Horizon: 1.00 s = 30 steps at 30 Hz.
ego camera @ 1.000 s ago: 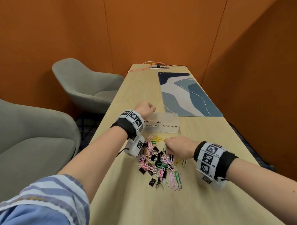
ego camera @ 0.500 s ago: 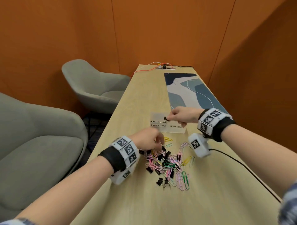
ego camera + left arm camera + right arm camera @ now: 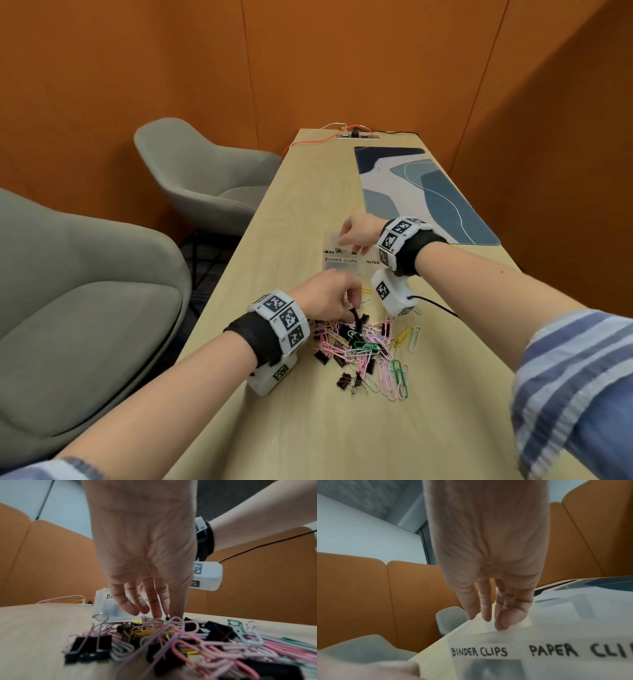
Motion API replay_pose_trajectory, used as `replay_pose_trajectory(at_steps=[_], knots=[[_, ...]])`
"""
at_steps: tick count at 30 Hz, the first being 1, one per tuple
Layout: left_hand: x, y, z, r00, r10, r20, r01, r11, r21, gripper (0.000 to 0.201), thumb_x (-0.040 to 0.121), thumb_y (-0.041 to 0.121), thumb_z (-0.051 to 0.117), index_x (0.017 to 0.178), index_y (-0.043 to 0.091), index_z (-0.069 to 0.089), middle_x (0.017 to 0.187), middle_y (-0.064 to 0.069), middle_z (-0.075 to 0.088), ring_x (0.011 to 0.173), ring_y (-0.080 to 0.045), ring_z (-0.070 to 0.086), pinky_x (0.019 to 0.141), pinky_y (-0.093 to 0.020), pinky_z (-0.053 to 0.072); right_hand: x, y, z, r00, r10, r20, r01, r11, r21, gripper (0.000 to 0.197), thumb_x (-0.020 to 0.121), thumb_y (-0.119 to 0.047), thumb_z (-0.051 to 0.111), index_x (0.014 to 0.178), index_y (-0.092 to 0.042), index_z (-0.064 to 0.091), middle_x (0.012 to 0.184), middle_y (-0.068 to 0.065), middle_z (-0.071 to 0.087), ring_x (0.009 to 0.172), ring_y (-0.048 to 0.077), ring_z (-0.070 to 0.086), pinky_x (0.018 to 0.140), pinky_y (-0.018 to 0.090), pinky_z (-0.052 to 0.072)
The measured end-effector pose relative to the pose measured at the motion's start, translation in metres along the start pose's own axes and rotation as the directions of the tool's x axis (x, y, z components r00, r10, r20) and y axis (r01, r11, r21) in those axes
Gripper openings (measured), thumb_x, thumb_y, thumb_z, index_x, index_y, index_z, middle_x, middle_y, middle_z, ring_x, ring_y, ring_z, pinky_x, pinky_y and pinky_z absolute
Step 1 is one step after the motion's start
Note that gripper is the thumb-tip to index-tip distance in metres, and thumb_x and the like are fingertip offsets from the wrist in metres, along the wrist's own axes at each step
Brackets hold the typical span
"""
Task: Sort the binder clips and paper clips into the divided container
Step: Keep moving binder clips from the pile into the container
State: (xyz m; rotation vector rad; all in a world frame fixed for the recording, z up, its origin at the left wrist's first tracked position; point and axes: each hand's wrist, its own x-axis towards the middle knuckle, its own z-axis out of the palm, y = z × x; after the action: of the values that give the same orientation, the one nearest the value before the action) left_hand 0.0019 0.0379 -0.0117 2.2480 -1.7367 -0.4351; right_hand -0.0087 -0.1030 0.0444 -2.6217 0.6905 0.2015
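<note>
A mixed pile of black binder clips and coloured paper clips (image 3: pixel 363 346) lies on the wooden table. At the pile's far edge, my left hand (image 3: pixel 350 310) pinches a black binder clip (image 3: pixel 357 319); in the left wrist view its fingertips (image 3: pixel 158 613) reach down into the pile (image 3: pixel 171 635). Behind the pile stands the translucent divided container (image 3: pixel 337 270), labelled BINDER CLIPS and PAPER CLIPS. My right hand (image 3: pixel 346 241) hovers over the binder clips compartment. In the right wrist view its fingers (image 3: pixel 486 609) hang straight and hold nothing above the container (image 3: pixel 488 650).
A blue patterned desk mat (image 3: pixel 421 192) lies behind the container on the right. Cables and a socket strip (image 3: pixel 356 135) sit at the table's far end. Two grey armchairs (image 3: pixel 205 181) (image 3: pixel 85 308) stand along the table's left edge. Orange walls close in all round.
The right hand carried a black binder clip from the pile to the container and now holds nothing. The left hand moved from the container to the pile and pinched a clip.
</note>
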Motion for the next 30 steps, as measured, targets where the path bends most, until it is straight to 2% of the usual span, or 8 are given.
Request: replay_pose_trajectory(at_steps=[3,7,10,12,17,24,28,30], knots=[[-0.001,0.000,0.001,0.999,-0.004,-0.039,0.002,0.999,-0.051,0.019,0.074,0.017,0.075,0.090,0.014,0.063,0.072,0.014,0.049,0.082,-0.012,0.048,0.071,-0.027,0.041,-0.013,0.001,-0.003,0.997,-0.051,-0.056,0.056,0.995,0.087,0.030,0.091,-0.008,0.045,0.116,-0.001,0.060,0.108,0.019,0.067,0.079,0.024,0.062,0.064,0.032,0.056],[0.000,-0.005,-0.008,0.997,-0.065,-0.040,0.053,0.964,-0.259,0.019,0.075,0.011,0.075,0.080,0.018,0.059,0.081,0.002,0.061,0.075,-0.014,0.055,0.075,-0.033,0.049,-0.047,0.011,0.003,0.982,-0.132,-0.134,0.130,0.991,-0.018,0.027,0.088,-0.003,0.042,0.103,-0.003,0.064,0.083,0.005,0.060,0.079,0.022,0.055,0.060,0.028,0.045],[0.006,-0.013,-0.027,0.980,-0.177,-0.094,0.135,0.930,-0.343,0.017,0.075,0.011,0.076,0.083,0.018,0.062,0.083,-0.003,0.066,0.076,-0.014,0.061,0.076,-0.030,0.052,-0.069,0.026,0.020,0.991,-0.113,0.067,0.120,0.986,-0.114,0.025,0.084,-0.002,0.044,0.098,-0.003,0.065,0.089,0.011,0.066,0.077,0.022,0.058,0.060,0.027,0.046],[0.013,-0.016,-0.040,0.953,-0.243,-0.180,0.159,0.909,-0.386,0.014,0.077,0.010,0.074,0.086,0.015,0.064,0.080,-0.004,0.067,0.070,-0.012,0.060,0.064,-0.020,0.049,-0.079,0.034,0.031,0.970,-0.147,0.192,0.166,0.982,-0.089,0.026,0.081,0.001,0.049,0.098,-0.007,0.066,0.095,0.008,0.068,0.081,0.018,0.060,0.066,0.024,0.049],[0.040,-0.020,-0.057,0.880,-0.352,-0.318,0.246,0.912,-0.328,0.005,0.084,0.013,0.066,0.084,0.017,0.063,0.072,0.004,0.060,0.077,-0.017,0.059,0.064,-0.025,0.043,-0.093,0.034,0.054,0.955,-0.266,0.130,0.279,0.956,-0.092,0.018,0.084,-0.013,0.061,0.101,-0.014,0.068,0.099,0.004,0.069,0.085,0.014,0.058,0.080,0.029,0.050],[0.053,-0.025,-0.054,0.889,-0.349,-0.295,0.306,0.934,-0.183,0.023,0.090,0.013,0.055,0.109,0.017,0.067,0.111,-0.002,0.068,0.103,-0.020,0.063,0.087,-0.029,0.050,-0.092,0.033,0.060,0.955,-0.285,0.077,0.295,0.933,-0.208,0.022,0.083,-0.008,0.059,0.104,-0.012,0.063,0.089,-0.001,0.057,0.083,0.013,0.046,0.062,0.022,0.034],[0.026,-0.020,-0.059,0.926,-0.269,-0.265,0.271,0.962,-0.028,0.009,0.086,0.018,0.060,0.092,0.020,0.067,0.090,0.004,0.064,0.093,-0.019,0.065,0.073,-0.026,0.044,-0.086,0.036,0.053,0.968,-0.222,0.116,0.234,0.965,-0.114,0.027,0.081,0.001,0.052,0.104,-0.009,0.061,0.078,-0.006,0.051,0.079,0.017,0.051,0.060,0.021,0.040],[0.008,-0.018,-0.059,0.959,-0.277,-0.068,0.278,0.960,0.018,0.006,0.085,0.016,0.064,0.091,0.017,0.065,0.088,0.002,0.063,0.082,-0.017,0.063,0.065,-0.023,0.046,-0.079,0.039,0.045,0.980,-0.150,0.131,0.149,0.989,0.016,0.029,0.083,0.003,0.044,0.103,-0.009,0.060,0.085,0.000,0.053,0.066,0.015,0.052,0.055,0.023,0.043]])
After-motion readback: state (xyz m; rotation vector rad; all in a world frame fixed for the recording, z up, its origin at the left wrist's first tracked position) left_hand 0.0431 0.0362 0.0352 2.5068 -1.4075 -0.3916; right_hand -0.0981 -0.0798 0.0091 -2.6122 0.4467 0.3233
